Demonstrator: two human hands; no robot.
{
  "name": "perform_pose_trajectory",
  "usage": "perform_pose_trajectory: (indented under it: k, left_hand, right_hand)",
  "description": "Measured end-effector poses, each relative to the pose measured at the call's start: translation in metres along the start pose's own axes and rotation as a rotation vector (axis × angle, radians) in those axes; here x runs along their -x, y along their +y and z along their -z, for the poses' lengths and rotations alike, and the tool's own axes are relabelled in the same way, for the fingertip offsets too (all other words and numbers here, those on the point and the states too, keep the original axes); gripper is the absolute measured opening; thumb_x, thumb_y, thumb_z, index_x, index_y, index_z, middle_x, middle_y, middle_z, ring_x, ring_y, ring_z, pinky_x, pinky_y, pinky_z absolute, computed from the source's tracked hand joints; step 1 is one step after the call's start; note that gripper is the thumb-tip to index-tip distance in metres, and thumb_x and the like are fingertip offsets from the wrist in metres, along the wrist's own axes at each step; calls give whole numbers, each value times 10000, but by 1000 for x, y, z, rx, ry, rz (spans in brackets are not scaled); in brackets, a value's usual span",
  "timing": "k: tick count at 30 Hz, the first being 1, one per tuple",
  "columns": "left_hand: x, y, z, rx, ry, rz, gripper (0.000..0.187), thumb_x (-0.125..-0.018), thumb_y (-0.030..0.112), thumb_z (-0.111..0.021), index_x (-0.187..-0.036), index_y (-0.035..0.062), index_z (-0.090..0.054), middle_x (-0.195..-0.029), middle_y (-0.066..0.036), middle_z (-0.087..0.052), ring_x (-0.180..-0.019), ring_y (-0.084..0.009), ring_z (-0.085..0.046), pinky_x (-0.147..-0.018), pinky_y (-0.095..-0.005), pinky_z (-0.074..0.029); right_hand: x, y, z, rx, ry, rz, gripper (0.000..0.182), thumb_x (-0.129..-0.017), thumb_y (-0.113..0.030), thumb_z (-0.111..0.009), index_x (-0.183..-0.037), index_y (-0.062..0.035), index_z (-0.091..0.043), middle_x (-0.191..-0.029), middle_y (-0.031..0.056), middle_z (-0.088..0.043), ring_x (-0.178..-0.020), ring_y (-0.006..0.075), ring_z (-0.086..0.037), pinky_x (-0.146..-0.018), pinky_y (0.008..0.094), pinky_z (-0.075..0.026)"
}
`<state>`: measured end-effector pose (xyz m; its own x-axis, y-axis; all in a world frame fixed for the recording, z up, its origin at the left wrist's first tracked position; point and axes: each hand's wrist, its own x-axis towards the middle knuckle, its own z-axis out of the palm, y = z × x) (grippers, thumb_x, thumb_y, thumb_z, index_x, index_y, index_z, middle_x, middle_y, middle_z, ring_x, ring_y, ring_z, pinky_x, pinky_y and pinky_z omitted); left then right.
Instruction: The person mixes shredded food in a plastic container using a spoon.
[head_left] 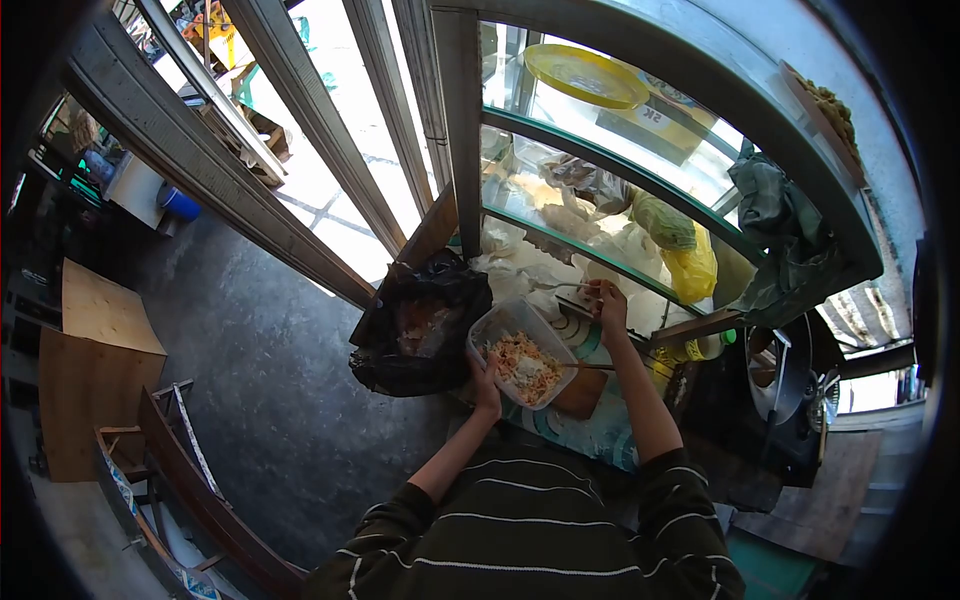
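Left grip (pixel 487 388) is closed on the near rim of the plastic container (pixel 522 352) with food, at the bench's (pixel 590 430) left edge. Right grip (pixel 608 300) pinches a spoon (pixel 560 287) beyond it.

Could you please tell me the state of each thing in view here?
plastic container: open, lidless, partly filled with food.
left hand: gripping the container's near edge.
right hand: raised, holding a metal utensil.
black bag: open.
yellow plate: lying flat on the top shelf.
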<state>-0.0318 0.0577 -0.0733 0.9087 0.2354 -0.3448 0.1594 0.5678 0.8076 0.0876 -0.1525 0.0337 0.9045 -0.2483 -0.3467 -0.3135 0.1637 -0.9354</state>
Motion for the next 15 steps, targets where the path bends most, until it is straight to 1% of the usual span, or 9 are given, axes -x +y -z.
perform_pose_trajectory:
  k: [5, 7, 8, 10, 11, 12, 13, 14, 15]
  left_hand:
    - [1, 2, -3, 15, -1, 14, 556, -890, 281, -477, -1347, 163, -183, -1252, -58, -357, -1188, -202, -360, -974, -357, -319]
    - [1, 3, -4, 57, -50, 10, 675, -885, 315, -487, -1385, 75, -103, -1366, -141, -203, -1286, -232, -182, -1035, -316, -148]
    - [1, 3, -3, 57, -47, 13, 675, -885, 315, -487, -1385, 75, -103, -1366, -141, -203, -1286, -232, -182, -1035, -316, -148]
    - [-3, -3, 0, 79, -74, 3, 667, -887, 308, -485, -1383, 74, -106, -1364, -141, -207, -1283, -229, -186, -1034, -314, -152]
    - [-3, -4, 1, 79, -74, 7, 667, -887, 308, -485, -1383, 74, -106, -1364, -141, -207, -1283, -229, -186, -1034, -314, -152]
    - [-2, -3, 0, 62, -58, -5, 612, -889, 299, -480, -1365, 109, -146, -1318, -101, -276, -1236, -212, -272, -1005, -331, -231]
    - [-1, -1, -2, 44, -42, -17, 559, -891, 290, -475, -1346, 144, -186, -1272, -62, -345, -1188, -194, -357, -975, -348, -310]
    - [1, 2, -2, 43, -41, -15, 559, -891, 290, -475, -1346, 144, -186, -1272, -62, -345, -1188, -194, -357, -975, -348, -310]
    - [3, 6, -4, 62, -52, -4, 591, -896, 292, -469, -1362, 110, -155, -1317, -96, -280, -1230, -209, -280, -1002, -331, -237]
  right_hand:
    - [23, -8, 14, 1, -2, 39, 292, -932, -287, -404, -921, -53, -579, -769, 27, -581, -470, 56, -395, -450, 186, -322]
    - [40, -10, 18, 0, -64, 100, 290, -933, -282, -403, -918, -52, -579, -756, 26, -577, -469, 52, -397, -450, 186, -321]
    - [50, -11, 20, 2, -64, 96, 290, -933, -282, -403, -918, -52, -579, -756, 26, -577, -469, 52, -397, -450, 186, -321]
    - [73, -14, 20, 66, -141, 141, 289, -934, -274, -402, -907, -51, -583, -745, 22, -570, -471, 42, -391, -444, 185, -309]
    - [79, -8, 25, 127, -177, 158, 264, -929, -238, -421, -904, -38, -591, -771, 29, -585, -518, 55, -459, -464, 201, -361]
    - [87, 0, 27, 128, -176, 156, 264, -929, -238, -421, -904, -38, -591, -771, 29, -585, -518, 55, -459, -464, 201, -361]
    - [97, 8, 26, 247, -167, 238, 205, -901, -201, -463, -905, -45, -595, -791, 46, -600, -552, 93, -512, -488, 225, -400]
    - [107, 16, 25, 366, -158, 319, 151, -874, -163, -505, -907, -51, -600, -812, 63, -616, -585, 130, -564, -511, 250, -438]
    - [120, 14, 22, 367, -158, 317, 151, -874, -163, -505, -907, -51, -600, -812, 63, -616, -585, 130, -564, -511, 250, -438]
